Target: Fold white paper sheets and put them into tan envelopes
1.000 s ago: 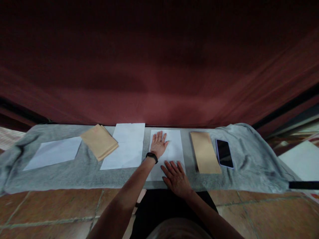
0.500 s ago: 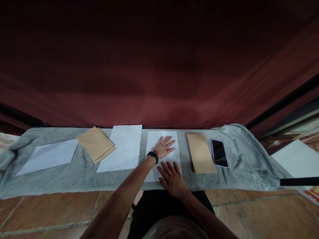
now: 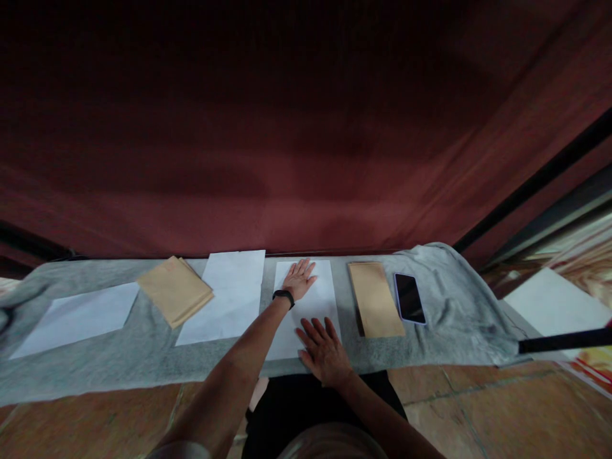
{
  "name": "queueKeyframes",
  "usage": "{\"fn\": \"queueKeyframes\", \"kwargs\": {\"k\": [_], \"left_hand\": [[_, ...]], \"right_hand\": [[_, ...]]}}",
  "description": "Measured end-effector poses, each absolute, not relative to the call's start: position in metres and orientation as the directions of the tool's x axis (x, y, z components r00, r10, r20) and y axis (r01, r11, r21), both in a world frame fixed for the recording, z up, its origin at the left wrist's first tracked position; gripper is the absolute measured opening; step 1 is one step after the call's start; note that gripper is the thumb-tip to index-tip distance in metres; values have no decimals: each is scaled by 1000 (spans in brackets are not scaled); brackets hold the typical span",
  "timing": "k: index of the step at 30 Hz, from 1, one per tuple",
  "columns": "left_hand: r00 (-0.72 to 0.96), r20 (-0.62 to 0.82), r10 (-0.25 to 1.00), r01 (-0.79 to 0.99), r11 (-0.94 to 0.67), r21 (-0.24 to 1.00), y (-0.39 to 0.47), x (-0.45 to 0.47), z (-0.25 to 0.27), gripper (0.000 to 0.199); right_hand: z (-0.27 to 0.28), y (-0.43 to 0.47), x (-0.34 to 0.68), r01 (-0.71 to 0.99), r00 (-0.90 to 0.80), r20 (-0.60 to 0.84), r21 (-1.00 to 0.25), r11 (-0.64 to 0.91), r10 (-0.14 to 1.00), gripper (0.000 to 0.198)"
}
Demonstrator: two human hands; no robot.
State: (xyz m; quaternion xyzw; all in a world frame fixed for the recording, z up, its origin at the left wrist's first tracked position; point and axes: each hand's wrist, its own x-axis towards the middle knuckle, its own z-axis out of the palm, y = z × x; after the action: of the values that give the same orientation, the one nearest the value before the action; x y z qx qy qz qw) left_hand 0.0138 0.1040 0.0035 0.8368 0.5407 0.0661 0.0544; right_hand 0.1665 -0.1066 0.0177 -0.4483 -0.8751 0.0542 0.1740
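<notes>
A white sheet of paper (image 3: 318, 296) lies lengthwise on the grey cloth right before me. My left hand (image 3: 299, 280), with a black band at the wrist, rests flat on its upper part, fingers spread. Lower down, my right hand (image 3: 326, 354) lies over the sheet's lower right area with its fingers apart. Neither hand grips anything. To the right of the sheet is a stack of brown envelopes (image 3: 377, 299). On the left side, a larger white sheet (image 3: 234, 293) lies partly under a second brown envelope stack (image 3: 173, 290).
A phone (image 3: 410, 298) with a pale purple edge lies right of the envelopes. Another white sheet (image 3: 79, 319) is at the far left. The grey cloth (image 3: 456, 319) is wrinkled at its right end. A dark red panel (image 3: 306, 191) rises behind, and a black bar (image 3: 564, 341) juts in at right.
My left hand has slid slightly up and left relative to the sheet, toward its top. My right hand stays near the lower right. The whole view has shifted a little.
</notes>
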Motion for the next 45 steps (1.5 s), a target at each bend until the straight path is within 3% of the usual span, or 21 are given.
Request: {"fn": "queueKeyframes", "kwargs": {"k": [11, 21, 30, 45], "left_hand": [[486, 181, 855, 855, -508, 103, 13, -21, 2, 54], [502, 109, 858, 849, -513, 129, -73, -45, 12, 51], [563, 84, 822, 808, -569, 151, -115, -46, 18, 62], [570, 78, 818, 805, -574, 151, -134, -49, 26, 55]], "right_hand": [[16, -108, 165, 768, -526, 240, -278, 577, 816, 54], [17, -110, 167, 763, -541, 216, -281, 583, 813, 45], [9, -111, 168, 789, -537, 212, -216, 575, 816, 49], [-9, -133, 195, 891, -353, 338, -163, 423, 873, 61]]}}
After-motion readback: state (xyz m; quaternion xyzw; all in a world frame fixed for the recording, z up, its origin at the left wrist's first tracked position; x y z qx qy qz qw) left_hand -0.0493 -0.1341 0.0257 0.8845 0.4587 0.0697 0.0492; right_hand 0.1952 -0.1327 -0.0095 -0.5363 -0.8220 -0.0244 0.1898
